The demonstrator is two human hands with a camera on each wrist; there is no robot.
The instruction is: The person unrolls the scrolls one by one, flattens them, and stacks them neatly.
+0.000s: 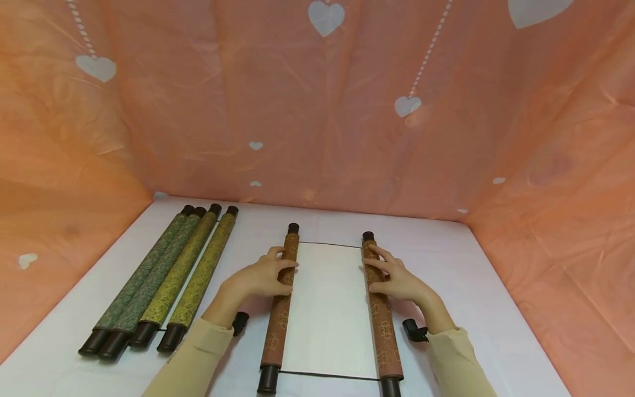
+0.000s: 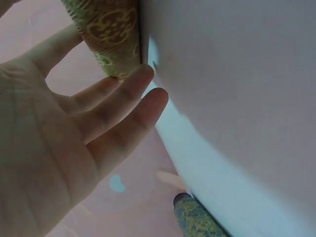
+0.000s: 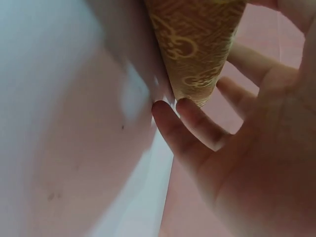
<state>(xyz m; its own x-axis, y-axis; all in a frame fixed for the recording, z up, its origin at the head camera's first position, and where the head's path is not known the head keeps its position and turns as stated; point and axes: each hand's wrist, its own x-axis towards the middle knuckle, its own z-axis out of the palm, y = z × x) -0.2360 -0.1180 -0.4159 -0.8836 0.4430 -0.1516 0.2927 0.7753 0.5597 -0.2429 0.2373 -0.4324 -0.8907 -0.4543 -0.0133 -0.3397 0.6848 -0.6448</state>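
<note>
A brown patterned hanging scroll lies partly unrolled in the head view, its white sheet (image 1: 329,314) showing between a left roll (image 1: 279,325) and a right roll (image 1: 385,336). Dark knobs cap both rolls. My left hand (image 1: 263,275) grips the upper half of the left roll, thumb and fingers spread over it. On the right roll, my right hand (image 1: 397,278) holds at about the same height. Up close, left fingers (image 2: 118,128) reach around the patterned roll near the table. Right fingertips (image 3: 185,106) meet the low side of the other roll.
At the left of the white table (image 1: 496,331) lie a green scroll (image 1: 144,275), its two rolls side by side, and a yellow-green scroll (image 1: 205,264) with a narrow gap between its rolls. An orange curtain (image 1: 317,121) with white hearts encloses the back and sides.
</note>
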